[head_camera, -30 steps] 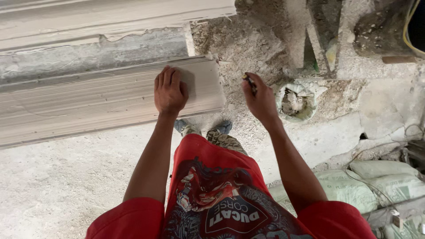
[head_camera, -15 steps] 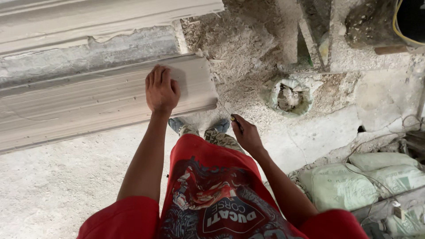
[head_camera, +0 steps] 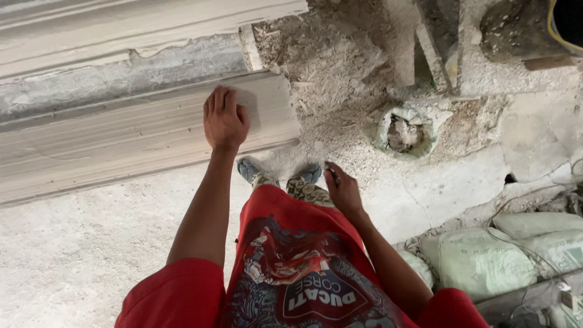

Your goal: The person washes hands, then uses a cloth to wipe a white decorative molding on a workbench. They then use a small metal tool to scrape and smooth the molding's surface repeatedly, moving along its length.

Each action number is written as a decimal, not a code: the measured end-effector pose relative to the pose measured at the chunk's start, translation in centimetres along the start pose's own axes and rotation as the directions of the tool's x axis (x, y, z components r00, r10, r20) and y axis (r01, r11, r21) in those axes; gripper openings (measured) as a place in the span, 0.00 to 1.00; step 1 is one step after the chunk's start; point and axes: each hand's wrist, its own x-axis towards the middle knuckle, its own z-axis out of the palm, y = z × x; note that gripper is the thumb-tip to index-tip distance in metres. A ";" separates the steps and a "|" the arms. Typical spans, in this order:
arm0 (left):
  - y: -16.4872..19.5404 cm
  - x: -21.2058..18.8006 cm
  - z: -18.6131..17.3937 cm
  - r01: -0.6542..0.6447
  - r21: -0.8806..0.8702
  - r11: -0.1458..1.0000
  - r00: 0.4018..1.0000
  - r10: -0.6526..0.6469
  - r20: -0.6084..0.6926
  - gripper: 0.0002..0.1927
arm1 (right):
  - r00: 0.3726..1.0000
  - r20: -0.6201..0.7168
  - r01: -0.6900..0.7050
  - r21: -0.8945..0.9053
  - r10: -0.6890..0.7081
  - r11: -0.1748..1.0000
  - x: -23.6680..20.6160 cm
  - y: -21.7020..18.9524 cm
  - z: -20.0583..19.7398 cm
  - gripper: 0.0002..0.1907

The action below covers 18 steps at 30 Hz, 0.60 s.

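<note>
Place: on a dusty work floor [head_camera: 73, 267], seen from above past the person's red shirt [head_camera: 291, 273] and shoes [head_camera: 255, 173].
Sacks: grey-green filled sacks [head_camera: 480, 258] lie stacked at lower right, closed, so their contents cannot be told; thin cables trail over them.
Bucket: a dark vessel with a yellow rim [head_camera: 568, 24] shows at the top right corner; its inside is too dark to read.
Hole: a round pipe opening [head_camera: 404, 130] in the floor is stuffed with rubble and pale wrapping.
Surface: rough pale concrete below, loose mortar and rubble [head_camera: 328, 67] above the slab's right end, a smoother cement patch to the right.
Room: a long grey band and a pale ledge [head_camera: 121, 24] run along the top, parallel to the slab.
Slab: a long beige stone slab [head_camera: 121, 140] lies flat on the floor, just ahead of the shoes.
Slab axis: its long axis runs left to right, rising slightly to the right; its cut right end [head_camera: 291, 115] points at the rubble, and the left end runs out of view.
Left hand: the left hand [head_camera: 225, 118] rests palm down on the slab near its right end, fingers together and laid nearly flat, gripping nothing.
Right hand: the right hand [head_camera: 343, 191] hangs low beside the right shoe, apart from the slab, fingers loosely curled round a small dark thing [head_camera: 331, 176] that is too small to name.
</note>
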 end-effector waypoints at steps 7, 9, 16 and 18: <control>-0.1 -0.2 0.0 0.006 -0.005 1.000 1.000 -0.006 -0.012 0.13 | 0.997 0.016 -0.073 0.038 0.072 0.997 1.7 -1.6 0.2 0.18; -0.1 -0.1 0.0 0.010 -0.016 1.000 1.000 -0.011 -0.022 0.13 | 0.998 0.014 -0.064 0.027 0.064 0.998 2.1 -1.8 -0.4 0.18; 0.2 0.1 -0.3 0.006 -0.043 0.999 1.000 -0.006 -0.006 0.13 | 0.986 -0.050 0.158 0.001 -0.158 0.987 3.0 -3.4 -0.4 0.17; 0.3 0.1 -0.6 0.018 -0.051 0.999 1.000 -0.018 0.007 0.14 | 0.999 -0.040 0.037 0.017 -0.036 0.999 4.5 -4.2 0.4 0.17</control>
